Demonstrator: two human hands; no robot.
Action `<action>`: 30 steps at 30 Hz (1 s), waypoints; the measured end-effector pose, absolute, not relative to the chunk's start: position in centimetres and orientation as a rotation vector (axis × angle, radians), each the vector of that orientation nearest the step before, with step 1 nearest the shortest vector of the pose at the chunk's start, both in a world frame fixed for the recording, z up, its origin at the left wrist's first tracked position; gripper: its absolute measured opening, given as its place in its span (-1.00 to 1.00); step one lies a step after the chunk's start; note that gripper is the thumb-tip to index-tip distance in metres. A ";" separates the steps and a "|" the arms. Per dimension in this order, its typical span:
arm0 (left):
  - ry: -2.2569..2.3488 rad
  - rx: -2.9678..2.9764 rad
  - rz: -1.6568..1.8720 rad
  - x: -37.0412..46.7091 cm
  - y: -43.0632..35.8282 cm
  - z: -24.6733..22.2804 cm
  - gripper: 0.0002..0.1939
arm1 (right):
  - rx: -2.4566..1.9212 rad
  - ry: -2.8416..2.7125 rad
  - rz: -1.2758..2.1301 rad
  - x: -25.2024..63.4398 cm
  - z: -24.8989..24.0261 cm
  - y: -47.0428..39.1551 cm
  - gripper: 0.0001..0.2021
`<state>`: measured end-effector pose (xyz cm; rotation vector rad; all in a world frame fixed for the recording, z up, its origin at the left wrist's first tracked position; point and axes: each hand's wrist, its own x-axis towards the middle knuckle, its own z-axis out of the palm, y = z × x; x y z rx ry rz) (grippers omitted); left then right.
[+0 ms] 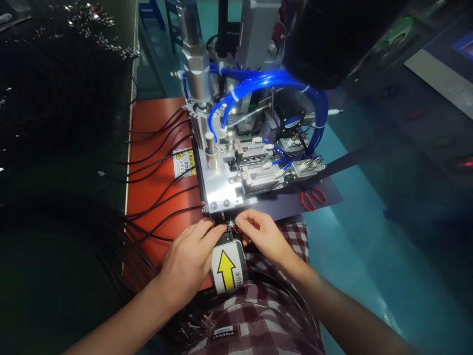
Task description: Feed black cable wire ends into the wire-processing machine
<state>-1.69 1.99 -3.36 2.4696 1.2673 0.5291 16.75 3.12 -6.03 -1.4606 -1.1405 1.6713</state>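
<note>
My left hand [188, 254] is closed in a pinch at the front edge of a metal machine [218, 182]. Opposite it, my right hand [262, 234] has thumb and index finger pressed together. Between the fingertips is a small part [231, 227] with a bit of red on it; what each hand grips is too small to make out. Just below sits a rounded cover [228, 266] bearing a white label with a yellow arrow. Black cables [162, 197] run from the machine's left side across an orange-brown mat [151, 148].
Blue air tubes [273, 79] arch over the machine's small cylinders [258, 172]. Red-handled scissors [313, 198] lie at the right. A dark mass of cables [66, 88] with shiny ends fills the left side. Wire ends [195, 323] show by the lap.
</note>
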 end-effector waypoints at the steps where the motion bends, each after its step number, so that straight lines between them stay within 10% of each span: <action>1: 1.269 2.454 0.542 -1.7 2.0 -3.4 -0.70 | -1.467 -1.149 1.676 16.7 -5.9 3.2 -0.80; 30: 1.254 2.473 0.539 -1.9 2.0 -3.7 -0.66 | -1.577 -1.320 1.531 16.5 -5.8 3.5 -0.81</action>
